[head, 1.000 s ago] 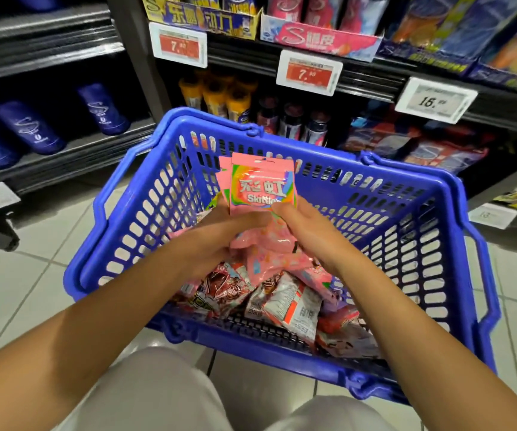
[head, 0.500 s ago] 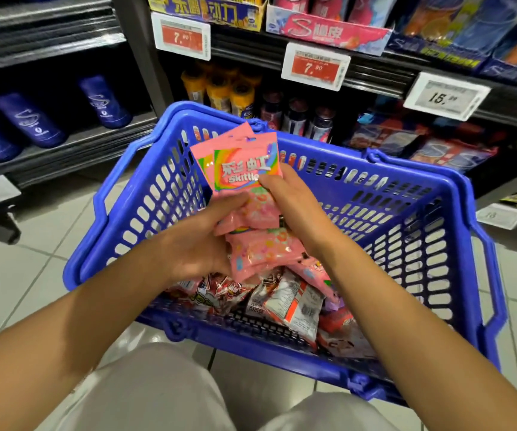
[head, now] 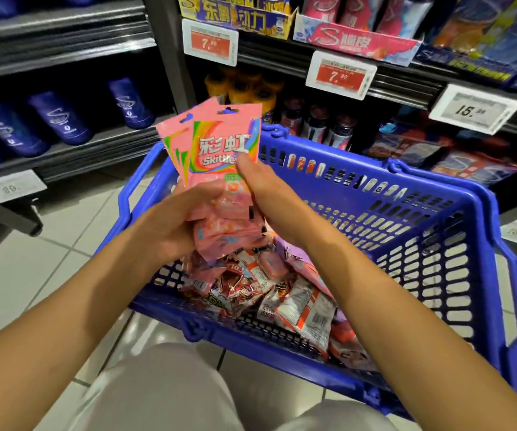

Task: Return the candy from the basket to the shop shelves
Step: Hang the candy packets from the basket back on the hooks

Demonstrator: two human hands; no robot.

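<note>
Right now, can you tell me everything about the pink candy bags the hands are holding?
The pink Skittles bags are a small fanned stack of glossy plastic pouches, each with a rainbow swirl, white lettering and a hang hole at the top. They stand upright above the blue basket, in front of the shelves. The left hand grips their lower part, and the right hand pinches the front bag. How many bags there are is unclear.
</note>
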